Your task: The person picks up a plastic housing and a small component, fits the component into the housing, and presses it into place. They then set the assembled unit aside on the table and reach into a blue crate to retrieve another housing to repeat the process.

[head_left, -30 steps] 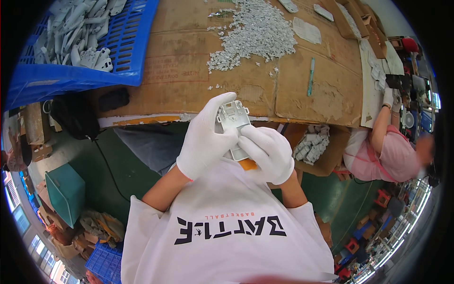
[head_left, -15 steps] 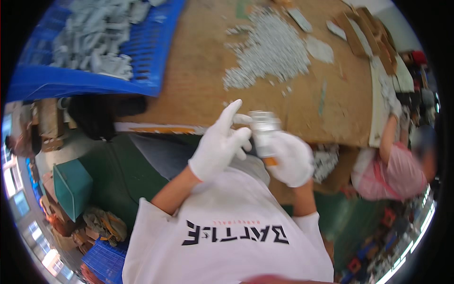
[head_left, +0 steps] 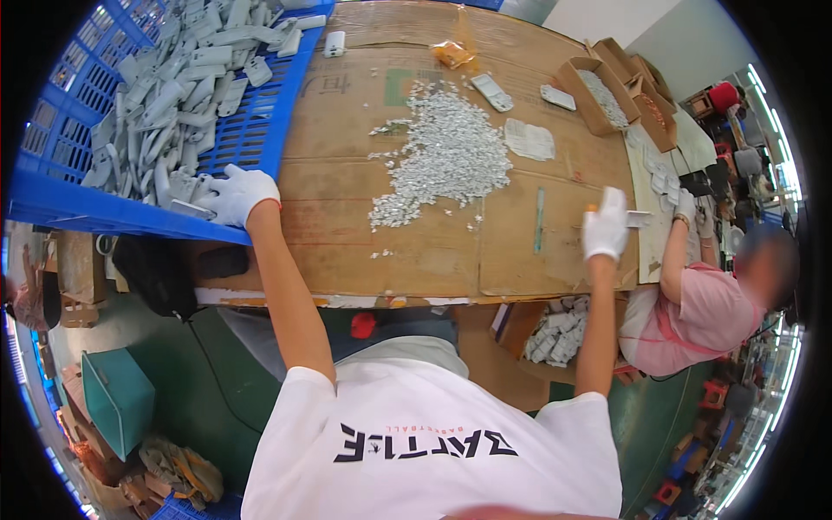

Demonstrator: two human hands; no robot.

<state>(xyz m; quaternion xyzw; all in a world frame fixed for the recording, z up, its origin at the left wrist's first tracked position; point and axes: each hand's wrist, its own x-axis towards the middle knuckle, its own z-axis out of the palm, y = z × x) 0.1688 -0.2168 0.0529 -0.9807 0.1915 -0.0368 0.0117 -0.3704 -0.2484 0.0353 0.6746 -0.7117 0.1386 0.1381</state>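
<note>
My left hand [head_left: 238, 198], in a white glove, reaches over the near rim of the blue plastic basket [head_left: 113, 201]. Its fingers are apart and touch the pale grey plastic parts [head_left: 165, 113] heaped inside. At the table's right side my gloved right hand [head_left: 605, 232] is closed, slightly blurred. A small orange thing [head_left: 592, 208] shows at its fingers; its kind I cannot make out. Beside that hand a flat whitish part [head_left: 640, 219] sticks out to the right; whether the hand grips it is hidden. Many small silvery pieces [head_left: 451, 147] lie mid-table.
Cardboard boxes [head_left: 598, 91] of small pieces stand at the far right. Loose pale casings [head_left: 491, 92] and an orange-filled plastic bag [head_left: 454, 54] lie at the back. A co-worker in pink [head_left: 715, 312] works to the right. Below the table edge is a carton of white parts [head_left: 559, 334].
My hands have moved apart from in front of my chest. The left has gone into the basket; the right has carried its whitish part and orange thing to the table's right side.
</note>
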